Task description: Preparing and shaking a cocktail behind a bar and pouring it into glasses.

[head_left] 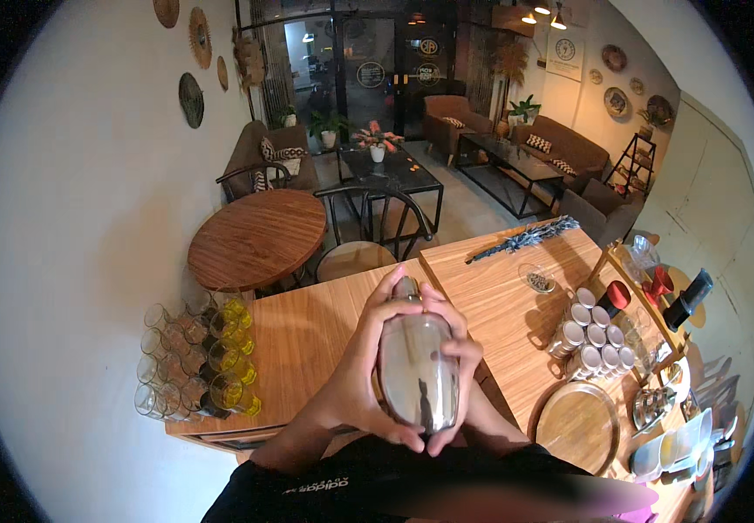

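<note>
A shiny metal cocktail shaker (pixel 418 370) is held up in front of my chest, above the wooden counter. Its narrow cap points away from me and its wide base is toward me. My left hand (pixel 366 353) wraps its left side, with fingers reaching up to the cap. On the other side my right hand (pixel 464 356) grips it, fingers curled over the body and near the top. Both hands are closed on the shaker, and their fingertips come close together below its base. Whatever may be inside the shaker is hidden.
Clear glasses (pixel 167 340) and yellow-based glasses (pixel 235 349) crowd the counter's left end. To the right stand several white-lidded jars (pixel 597 336), a round tray (pixel 577 429), a small glass dish (pixel 537 279), a wooden rack (pixel 647 301) and plastic tubs (pixel 673 444). A feathery duster (pixel 525 239) lies farther back.
</note>
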A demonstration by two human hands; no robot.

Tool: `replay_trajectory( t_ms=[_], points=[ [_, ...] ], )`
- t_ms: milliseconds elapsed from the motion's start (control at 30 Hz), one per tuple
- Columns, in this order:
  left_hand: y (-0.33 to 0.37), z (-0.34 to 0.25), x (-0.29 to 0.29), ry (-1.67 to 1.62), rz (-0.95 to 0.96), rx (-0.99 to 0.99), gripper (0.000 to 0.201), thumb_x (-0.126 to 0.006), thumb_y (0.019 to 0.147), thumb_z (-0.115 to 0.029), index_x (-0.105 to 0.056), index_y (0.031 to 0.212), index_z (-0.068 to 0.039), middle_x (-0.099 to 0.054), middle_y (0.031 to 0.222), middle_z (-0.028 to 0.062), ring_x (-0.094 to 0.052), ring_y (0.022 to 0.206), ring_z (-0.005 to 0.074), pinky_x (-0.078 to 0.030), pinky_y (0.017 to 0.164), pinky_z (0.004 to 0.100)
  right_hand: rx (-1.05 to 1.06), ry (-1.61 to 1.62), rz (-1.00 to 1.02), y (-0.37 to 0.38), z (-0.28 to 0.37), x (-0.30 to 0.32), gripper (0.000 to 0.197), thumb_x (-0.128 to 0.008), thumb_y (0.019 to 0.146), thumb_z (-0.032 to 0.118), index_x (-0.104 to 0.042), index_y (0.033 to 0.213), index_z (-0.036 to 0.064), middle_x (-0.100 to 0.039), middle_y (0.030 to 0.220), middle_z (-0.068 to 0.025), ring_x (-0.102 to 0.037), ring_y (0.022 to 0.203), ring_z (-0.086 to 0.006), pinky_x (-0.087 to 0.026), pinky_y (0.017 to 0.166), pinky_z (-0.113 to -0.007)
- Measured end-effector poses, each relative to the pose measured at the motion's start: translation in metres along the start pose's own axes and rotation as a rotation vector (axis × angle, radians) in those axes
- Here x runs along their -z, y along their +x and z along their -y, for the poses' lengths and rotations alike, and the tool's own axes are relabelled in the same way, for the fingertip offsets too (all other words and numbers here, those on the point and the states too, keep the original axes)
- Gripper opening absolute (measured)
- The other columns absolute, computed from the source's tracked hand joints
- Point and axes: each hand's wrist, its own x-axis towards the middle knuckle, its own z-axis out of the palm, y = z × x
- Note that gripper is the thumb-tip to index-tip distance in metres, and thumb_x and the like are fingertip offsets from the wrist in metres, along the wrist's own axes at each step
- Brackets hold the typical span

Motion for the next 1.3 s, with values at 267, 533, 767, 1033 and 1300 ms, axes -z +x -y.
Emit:
replay_trajectory(
  t_ms=[267, 533, 767, 1033, 1300],
  points=[
    [0.015, 0.046, -0.021, -0.101, -0.091, -0.152, 0.152, -0.092, 0.036, -0.079, -0.032, 0.154, -0.004, 0.001, 0.163, 0.0404, -0.007, 0.154, 0.0526, -0.017, 0.122, 0.0592, 0.008, -0.056, -0.04, 0.019, -0.006, 0.028, 0.106, -0.091, 0.047, 0.077, -0.059, 0.125, 0.0136, -0.048, 0.142, -0.0252, -0.038, 0.138, -0.0529, -0.033, 0.112, -0.067],
    [0.026, 0.061, -0.049, 0.036, -0.434, -0.279, 0.134, -0.092, 0.038, -0.078, -0.047, 0.138, -0.001, -0.026, 0.157, 0.0319, -0.038, 0.143, 0.0419, -0.03, 0.118, 0.0557, -0.082, 0.011, -0.107, 0.019, -0.012, 0.033, 0.113, -0.089, 0.047, 0.077, -0.06, 0.128, 0.0049, -0.048, 0.142, -0.0247, -0.044, 0.134, -0.0502, -0.034, 0.11, -0.065],
    [0.063, 0.059, -0.062, 0.221, -0.685, -0.203, 0.048, -0.073, 0.088, -0.036, -0.058, 0.12, -0.004, -0.054, 0.136, 0.0185, -0.054, 0.128, 0.0327, -0.049, 0.105, 0.0472, -0.493, -0.074, -0.266, 0.032, -0.034, 0.034, 0.106, -0.057, 0.076, 0.088, -0.052, 0.137, 0.0019, -0.05, 0.141, -0.022, -0.048, 0.135, -0.0349, -0.038, 0.112, -0.05],
    [0.093, 0.106, -0.164, -2.417, 0.194, -0.801, 0.07, -0.074, 0.088, -0.051, -0.049, 0.143, -0.015, -0.051, 0.135, 0.0123, -0.054, 0.125, 0.0331, -0.051, 0.1, 0.0502, 0.048, -0.107, -0.267, 0.039, -0.037, 0.028, 0.06, -0.069, 0.085, 0.028, -0.052, 0.137, 0.003, -0.055, 0.129, -0.0237, -0.054, 0.124, -0.0299, -0.055, 0.095, -0.039],
    [0.027, 0.102, -0.099, -1.342, -0.45, 0.06, 0.059, -0.072, 0.094, -0.035, -0.046, 0.143, -0.017, -0.047, 0.138, 0.0074, -0.051, 0.13, 0.0205, -0.054, 0.095, 0.043, -0.074, -0.085, -0.128, 0.055, -0.038, 0.059, 0.041, -0.083, 0.081, 0.014, -0.065, 0.117, 0.0097, -0.051, 0.143, -0.0218, -0.05, 0.133, -0.0399, -0.04, 0.112, -0.061]
  ],
)
